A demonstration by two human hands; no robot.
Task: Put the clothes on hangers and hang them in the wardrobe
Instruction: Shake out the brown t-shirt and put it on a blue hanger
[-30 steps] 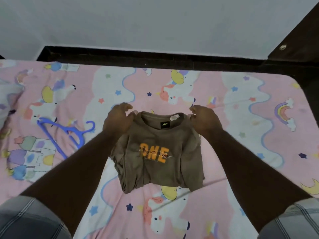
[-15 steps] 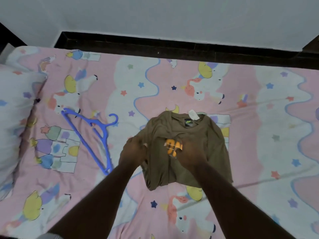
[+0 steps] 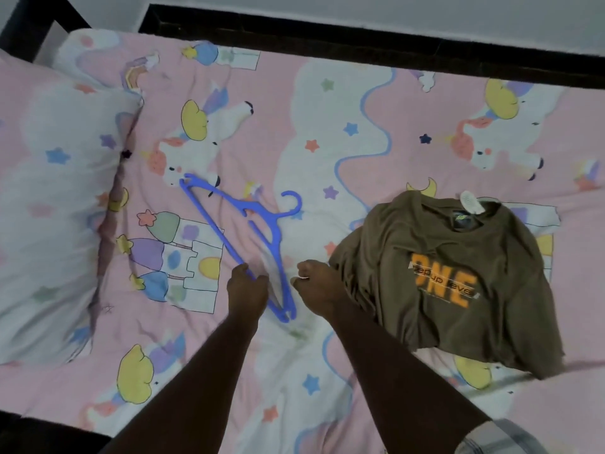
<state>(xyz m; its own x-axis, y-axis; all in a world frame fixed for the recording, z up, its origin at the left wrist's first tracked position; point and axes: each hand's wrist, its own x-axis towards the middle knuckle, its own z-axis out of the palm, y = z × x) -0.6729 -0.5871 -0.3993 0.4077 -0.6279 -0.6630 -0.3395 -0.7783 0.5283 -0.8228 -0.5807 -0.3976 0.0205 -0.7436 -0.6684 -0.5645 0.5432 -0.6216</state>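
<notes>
Brown T-shirt (image 3: 458, 276) now lies spread face-up on the bed (image 3: 327, 103), right of centre; half a second ago I had both hands on it, and I have let it go and swung left toward the blue hanger (image 3: 248, 237). My left hand (image 3: 245, 290) curls its fingertips onto the hanger's long bar near its near end, so I judge the pickup is starting; my right hand (image 3: 316, 286) hangs loosely curled just beside the hanger, holding nothing. That means the shirt is ready and the hanger comes next. A pillow (image 3: 55, 191) sits well left, the dark bed frame (image 3: 360, 44) runs along the far edge, and open sheet lies between hanger and shirt.
</notes>
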